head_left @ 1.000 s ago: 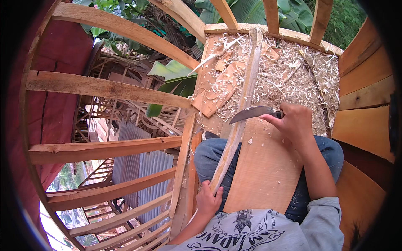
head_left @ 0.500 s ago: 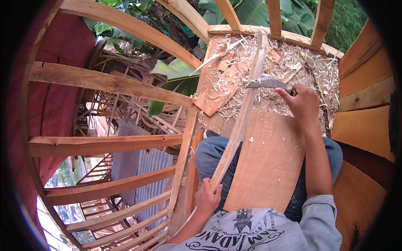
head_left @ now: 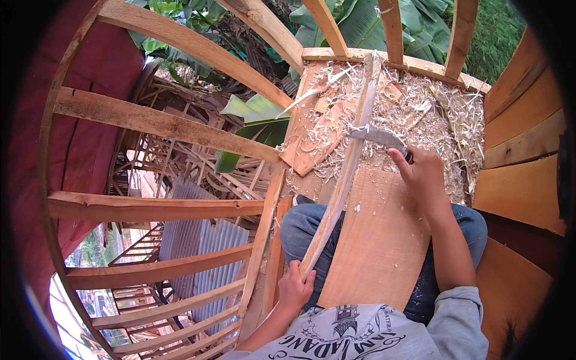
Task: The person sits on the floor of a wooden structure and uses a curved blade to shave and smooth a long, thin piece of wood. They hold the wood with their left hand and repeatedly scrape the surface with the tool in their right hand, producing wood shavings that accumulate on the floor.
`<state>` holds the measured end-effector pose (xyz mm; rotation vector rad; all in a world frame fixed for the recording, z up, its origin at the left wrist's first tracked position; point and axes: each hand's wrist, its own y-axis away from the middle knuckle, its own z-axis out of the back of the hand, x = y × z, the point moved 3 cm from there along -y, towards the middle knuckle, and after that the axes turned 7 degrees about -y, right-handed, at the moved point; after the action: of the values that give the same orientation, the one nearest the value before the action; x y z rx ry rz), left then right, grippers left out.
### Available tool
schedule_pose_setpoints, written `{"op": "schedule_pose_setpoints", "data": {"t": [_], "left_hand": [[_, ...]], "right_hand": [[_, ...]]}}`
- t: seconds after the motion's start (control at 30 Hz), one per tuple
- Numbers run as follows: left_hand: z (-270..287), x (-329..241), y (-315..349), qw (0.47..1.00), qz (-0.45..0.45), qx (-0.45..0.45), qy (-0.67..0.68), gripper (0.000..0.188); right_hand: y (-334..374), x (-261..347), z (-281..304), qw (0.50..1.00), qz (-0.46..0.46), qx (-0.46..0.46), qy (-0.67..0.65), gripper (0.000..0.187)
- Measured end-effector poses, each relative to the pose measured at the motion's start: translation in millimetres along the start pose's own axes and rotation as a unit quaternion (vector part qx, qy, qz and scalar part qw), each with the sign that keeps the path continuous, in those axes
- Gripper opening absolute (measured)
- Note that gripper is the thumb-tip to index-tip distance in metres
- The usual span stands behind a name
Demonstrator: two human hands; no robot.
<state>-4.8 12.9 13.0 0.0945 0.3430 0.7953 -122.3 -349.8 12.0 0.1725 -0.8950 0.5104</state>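
Observation:
My left hand (head_left: 296,287) is closed around the near end of a long, narrow wooden strip (head_left: 339,201). The strip slants away from me over my left leg, its far end near the wooden rail. My right hand (head_left: 425,171) grips the dark handle of a curved knife (head_left: 379,137), most of the handle hidden by the fingers. The blade lies across the strip around its middle, pointing left, with pale curls at its tip. A wide, flat wooden board (head_left: 381,240) rests between my legs, under my right forearm.
Wood shavings (head_left: 414,108) cover the floor ahead, with loose thin wood pieces (head_left: 324,129) among them. A slatted wooden railing (head_left: 162,207) curves along the left and front. Boards (head_left: 522,186) form a wall on the right. Banana leaves (head_left: 360,27) hang beyond the rail.
My right hand has drawn the knife along the strip toward me. The blade now tilts more, and curls have gathered at its tip. My left hand keeps its hold.

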Motion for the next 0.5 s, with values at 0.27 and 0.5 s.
{"op": "schedule_pose_setpoints", "data": {"t": [0.27, 0.5], "left_hand": [[-5.6, 4.0, 2.4, 1.000, -0.009, -0.009, -0.011, 0.041], [-6.5, 5.4, 0.3, 1.000, -0.015, -0.013, -0.005, 0.041]], "right_hand": [[-16.0, -4.4, 5.8, 0.998, 0.044, -0.035, 0.000, 0.058], [20.1, 11.5, -25.6, 0.964, 0.246, 0.102, -0.013, 0.056]]}}
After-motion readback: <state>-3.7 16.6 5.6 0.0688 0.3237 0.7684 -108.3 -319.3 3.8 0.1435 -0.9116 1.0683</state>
